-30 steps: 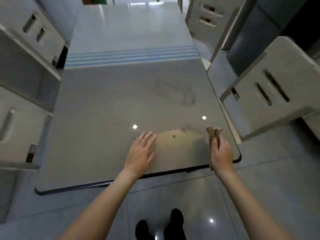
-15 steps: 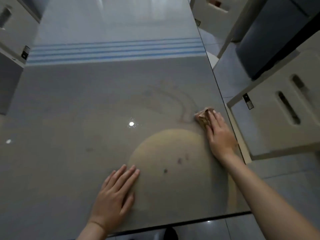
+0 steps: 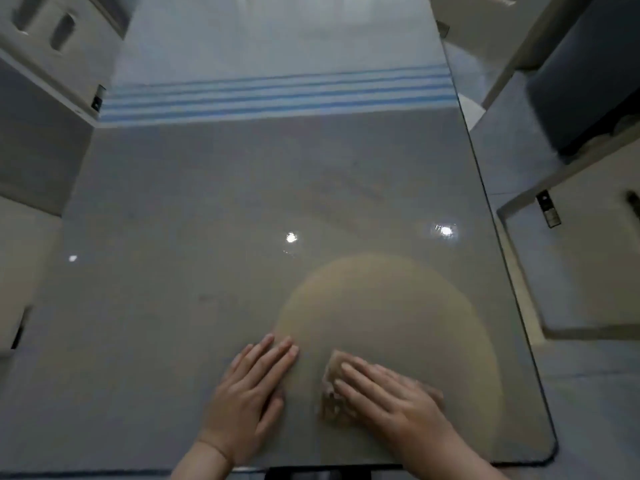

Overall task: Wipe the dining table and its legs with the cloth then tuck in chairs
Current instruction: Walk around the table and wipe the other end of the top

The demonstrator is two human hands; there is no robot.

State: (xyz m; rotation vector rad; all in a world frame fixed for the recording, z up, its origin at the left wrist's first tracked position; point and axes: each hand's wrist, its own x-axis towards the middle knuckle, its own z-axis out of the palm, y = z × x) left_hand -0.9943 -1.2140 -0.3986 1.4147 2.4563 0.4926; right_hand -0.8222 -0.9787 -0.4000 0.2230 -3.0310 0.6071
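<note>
The glossy grey dining table [image 3: 225,188] fills the view, with blue stripes across its far part. My right hand [image 3: 391,400] lies flat on a small brown cloth [image 3: 334,370] near the table's front edge, pressing it onto the top; most of the cloth is hidden under the palm. My left hand [image 3: 249,393] rests flat on the tabletop just left of it, fingers together, holding nothing. A pale chair [image 3: 581,258] stands pulled out at the right side of the table.
Another pale chair back [image 3: 52,39] stands at the far left and one more chair [image 3: 464,8] at the far right. A dark cabinet [image 3: 588,81] sits on the right. The table's rounded front right corner [image 3: 550,455] is close to my right arm. Grey tiled floor surrounds the table.
My right hand has slid the cloth from the right edge of the table back toward the front middle, close beside my left hand. The left hand stays planted on the tabletop.
</note>
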